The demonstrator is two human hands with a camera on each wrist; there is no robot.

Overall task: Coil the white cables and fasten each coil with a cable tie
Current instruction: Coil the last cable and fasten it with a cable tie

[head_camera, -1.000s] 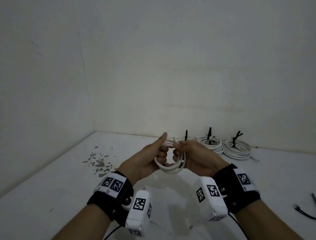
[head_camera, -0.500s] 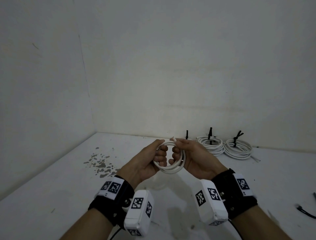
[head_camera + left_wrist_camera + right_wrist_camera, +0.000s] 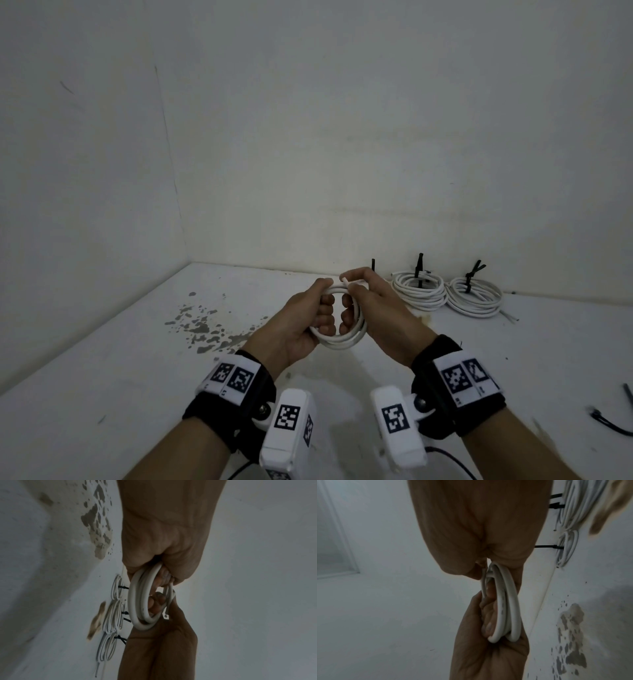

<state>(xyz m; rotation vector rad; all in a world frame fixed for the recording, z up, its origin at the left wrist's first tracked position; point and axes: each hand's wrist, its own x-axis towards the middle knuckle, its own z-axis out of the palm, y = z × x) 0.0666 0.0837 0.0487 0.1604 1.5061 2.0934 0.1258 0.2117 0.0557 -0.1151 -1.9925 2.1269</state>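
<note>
You've got the coil (image 3: 344,337) up off the table (image 3: 102,377), left hand (image 3: 296,330) and right hand (image 3: 378,317) both curled round it, fingers through the loop. Right thumb looks like it's pinching the cable end, hard to tell. Tied coils (image 3: 445,294) sit by the wall.

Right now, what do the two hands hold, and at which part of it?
Both hold one white cable coil. The left hand grips its left side, fingers curled through the loop. The right hand grips its right side and pinches the cable end at the top.

Left hand (image 3: 301,322), right hand (image 3: 373,308), fingers curled.
</note>
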